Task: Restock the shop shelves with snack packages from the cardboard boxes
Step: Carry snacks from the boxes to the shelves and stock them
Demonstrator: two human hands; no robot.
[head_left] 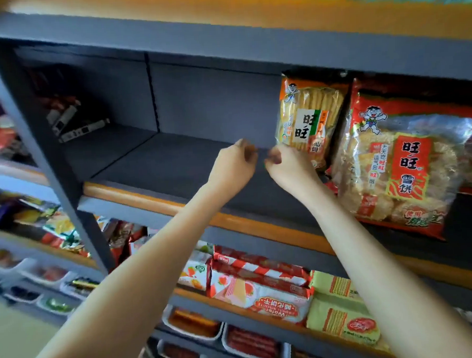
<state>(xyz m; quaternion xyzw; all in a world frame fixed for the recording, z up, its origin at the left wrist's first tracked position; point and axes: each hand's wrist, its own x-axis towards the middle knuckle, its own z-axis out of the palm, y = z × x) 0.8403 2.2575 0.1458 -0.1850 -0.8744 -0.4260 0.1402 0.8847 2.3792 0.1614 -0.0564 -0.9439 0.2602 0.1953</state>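
My left hand [233, 166] and my right hand [290, 167] are raised side by side over a bare dark grey shelf board [173, 160]. Their fingers are loosely curled towards each other, and neither hand holds anything. An orange-topped pack of rice crackers [309, 117] stands upright on this shelf just behind my right hand; whether the hand touches it is unclear. A larger red pack of rice crackers [401, 167] leans right of that. No cardboard box is in view.
An orange-edged shelf rail [154, 201] runs along the front. At the shelf's far left lie some small boxes [73, 124]. The shelf below holds red wafer packs [259, 284] and yellow biscuit packs [343, 310]. White trays of snacks [251, 345] sit lower down.
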